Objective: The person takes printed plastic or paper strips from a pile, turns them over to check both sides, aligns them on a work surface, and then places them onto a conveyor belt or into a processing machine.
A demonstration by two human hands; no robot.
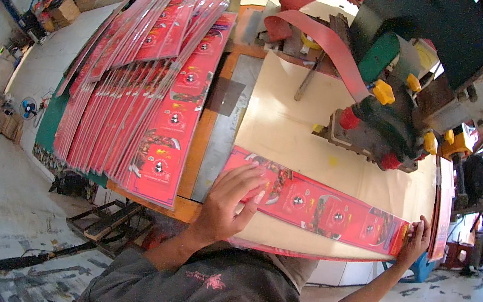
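Observation:
A long red printed strip (331, 215) with repeated food pictures lies across the near part of the cream work surface. My left hand (231, 199) rests on the strip's left end, fingers stretched out and lying flat, thumb apart. At the other end, my right hand (416, 240) has its fingers bent around the strip's right edge, close to a yellow band. The underside of that grip is hidden. Another red edge (277, 250) shows along the table's front, just before my body.
Left of the work surface, large stacks of red printed sheets (160, 115) lie fanned out. A machine (380, 130) with red and yellow knobs stands at the back right, under a curved red band (331, 37). A metal rod (308, 83) lies behind the strip. More red sheets (442, 210) stand at right.

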